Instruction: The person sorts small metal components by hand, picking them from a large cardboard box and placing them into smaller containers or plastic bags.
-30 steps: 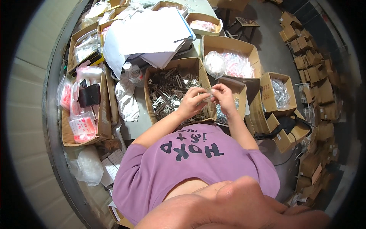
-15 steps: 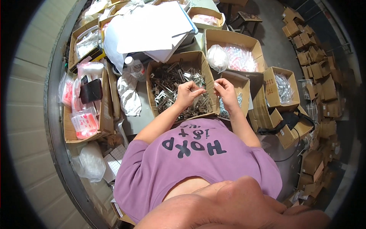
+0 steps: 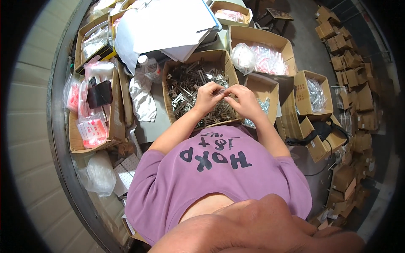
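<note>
Pinching a small pale piece (image 3: pixel 221 90) between left hand (image 3: pixel 206 99) and right hand (image 3: pixel 245 102), equally near, above metal parts (image 3: pixel 182 90); cannot tell its long axis.

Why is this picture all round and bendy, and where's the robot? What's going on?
There's no robot! Those are a person's own bare hands: the left hand and the right hand. The camera is worn on the person's head, looking down, so you also see the purple shirt. Its very wide lens makes straight things look curved.

In front is a cardboard box full of loose metal pieces. Beside it, a smaller box has little silvery bits. To the left are a clear bottle and a crumpled white cloth.

The fingertips of both hands seem to pinch a small pale thing, but it's too tiny to tell what it is.
</note>
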`<state>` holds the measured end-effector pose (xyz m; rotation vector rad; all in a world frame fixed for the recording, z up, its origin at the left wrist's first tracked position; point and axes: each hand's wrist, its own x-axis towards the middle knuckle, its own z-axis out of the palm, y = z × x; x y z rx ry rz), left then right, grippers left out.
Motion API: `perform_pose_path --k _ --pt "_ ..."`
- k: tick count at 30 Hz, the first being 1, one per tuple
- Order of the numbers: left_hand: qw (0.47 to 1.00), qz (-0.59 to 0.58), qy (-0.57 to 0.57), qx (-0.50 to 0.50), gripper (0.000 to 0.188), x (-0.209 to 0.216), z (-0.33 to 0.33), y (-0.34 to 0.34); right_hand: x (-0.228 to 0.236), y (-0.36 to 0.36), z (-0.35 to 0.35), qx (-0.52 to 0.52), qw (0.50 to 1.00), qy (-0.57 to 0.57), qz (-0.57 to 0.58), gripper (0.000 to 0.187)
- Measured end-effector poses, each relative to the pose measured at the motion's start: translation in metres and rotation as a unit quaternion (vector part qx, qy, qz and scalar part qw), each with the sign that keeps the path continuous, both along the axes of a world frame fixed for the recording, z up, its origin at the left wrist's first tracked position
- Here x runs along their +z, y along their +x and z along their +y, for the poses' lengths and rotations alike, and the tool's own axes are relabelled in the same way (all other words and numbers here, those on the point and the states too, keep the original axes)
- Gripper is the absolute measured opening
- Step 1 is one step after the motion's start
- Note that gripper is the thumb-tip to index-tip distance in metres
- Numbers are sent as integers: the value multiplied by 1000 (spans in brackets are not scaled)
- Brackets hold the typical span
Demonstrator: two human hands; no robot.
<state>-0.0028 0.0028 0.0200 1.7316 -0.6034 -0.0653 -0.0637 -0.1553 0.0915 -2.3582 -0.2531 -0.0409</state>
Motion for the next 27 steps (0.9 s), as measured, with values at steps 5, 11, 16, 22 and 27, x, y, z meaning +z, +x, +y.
perform_pose_path --k 5,11,16,22,27 --pt "992 -122 36 -19 41 0 1 -1 -1 1 2 50 994 -95 -5 22" --pt "992 -30 119 -20 41 -14 1 7 -19 10 4 72 997 16 4 24" --pt "986 135 -6 95 38 -10 10 19 -33 14 1 65 988 -51 131 21" --pt "976 189 -73 76 43 -8 8 18 -56 11 16 172 936 -249 181 27" --pt "974 200 -71 73 43 -11 9 20 -65 19 13 215 929 -234 190 20"
